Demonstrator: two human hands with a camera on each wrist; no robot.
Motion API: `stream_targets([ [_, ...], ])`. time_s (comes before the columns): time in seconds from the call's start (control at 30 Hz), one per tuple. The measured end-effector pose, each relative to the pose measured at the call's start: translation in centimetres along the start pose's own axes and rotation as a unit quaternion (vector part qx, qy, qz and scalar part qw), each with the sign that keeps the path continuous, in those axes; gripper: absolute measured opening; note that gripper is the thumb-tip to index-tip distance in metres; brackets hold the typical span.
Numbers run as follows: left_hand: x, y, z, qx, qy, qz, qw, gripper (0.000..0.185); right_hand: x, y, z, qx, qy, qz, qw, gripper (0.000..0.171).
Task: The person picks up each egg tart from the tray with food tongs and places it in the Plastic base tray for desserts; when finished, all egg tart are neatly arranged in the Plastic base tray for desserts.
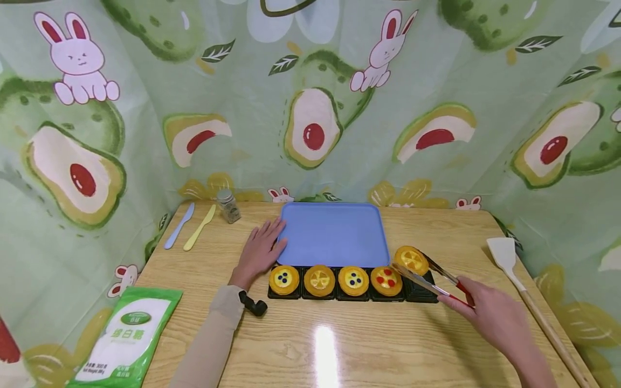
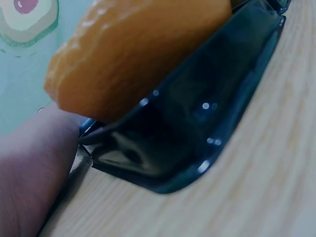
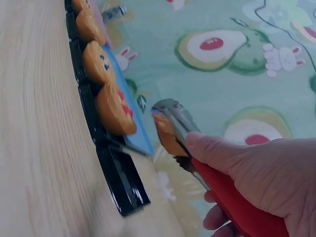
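Both hands are at work over the wooden table (image 1: pixel 291 345). The right hand (image 1: pixel 490 312) grips a pair of red-handled metal tongs (image 1: pixel 436 277), fingers and thumb curled round the handles, and the tong tips clamp a yellow-centred fruit tart (image 1: pixel 411 260). That tart hangs tilted just above the right-hand end of the black plastic tart tray (image 1: pixel 422 293), over its one bare compartment, and close to the near right corner of the blue serving tray (image 1: pixel 333 233). In the right wrist view the tart sits pinched between the tong blades, clear of the black tray.

The left hand (image 1: pixel 259 253) lies flat with fingers straight, palm down on the table, its fingertips touching the left edge of the blue serving tray and its heel just behind the left end of the black tray. It holds nothing. The left wrist view shows the side of the hand against the black tray's corner.

Four more tarts fill the black tray's other compartments, left to right: a blueberry tart (image 1: pixel 283 279), a yellow tart (image 1: pixel 319 280), a second blueberry tart (image 1: pixel 353 280) and a red-berry tart (image 1: pixel 386 280).

Further out, a blue plastic knife (image 1: pixel 179 225), a yellow plastic knife (image 1: pixel 199 227) and a small glass shaker jar (image 1: pixel 228 206) lie at the far left. A green-and-white sugar bag (image 1: pixel 128 337) rests at the near left corner, and a wooden-handled spatula (image 1: pixel 514 269) lies along the right edge.
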State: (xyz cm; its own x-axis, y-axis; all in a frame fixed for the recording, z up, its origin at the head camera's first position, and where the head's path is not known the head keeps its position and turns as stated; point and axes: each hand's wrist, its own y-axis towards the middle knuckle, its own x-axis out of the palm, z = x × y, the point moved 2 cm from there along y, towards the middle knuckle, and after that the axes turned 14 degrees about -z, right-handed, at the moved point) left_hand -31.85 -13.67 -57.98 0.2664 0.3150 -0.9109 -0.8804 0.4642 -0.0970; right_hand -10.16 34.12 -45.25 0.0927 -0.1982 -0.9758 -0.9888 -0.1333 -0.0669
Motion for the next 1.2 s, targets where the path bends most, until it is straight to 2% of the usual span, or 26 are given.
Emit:
stream_targets([
  [0.2, -0.2, -0.1, 0.0, 0.005, -0.004, 0.002, 1.0, 0.066, 0.5, -1.8, 1.6, 0.029, -0.005, -0.039, 0.999, 0.045],
  [0.33, -0.3, -0.1, 0.1, 0.004, -0.003, 0.006, 1.0, 0.066, 1.0, -2.3, 2.3, 0.03, -0.004, -0.061, 0.998, 0.044],
  [0.7, 0.0, 0.0, 0.2, 0.009, -0.003, 0.01, 0.9999, 0.065, 2.2, -2.6, 3.1, 0.03, 0.014, -0.064, 0.997, 0.043],
  [1.2, 0.1, 0.0, 0.0, 0.005, -0.003, 0.007, 1.0, 0.066, 2.8, -2.3, 3.1, 0.039, -0.001, -0.067, 0.997, 0.043],
])
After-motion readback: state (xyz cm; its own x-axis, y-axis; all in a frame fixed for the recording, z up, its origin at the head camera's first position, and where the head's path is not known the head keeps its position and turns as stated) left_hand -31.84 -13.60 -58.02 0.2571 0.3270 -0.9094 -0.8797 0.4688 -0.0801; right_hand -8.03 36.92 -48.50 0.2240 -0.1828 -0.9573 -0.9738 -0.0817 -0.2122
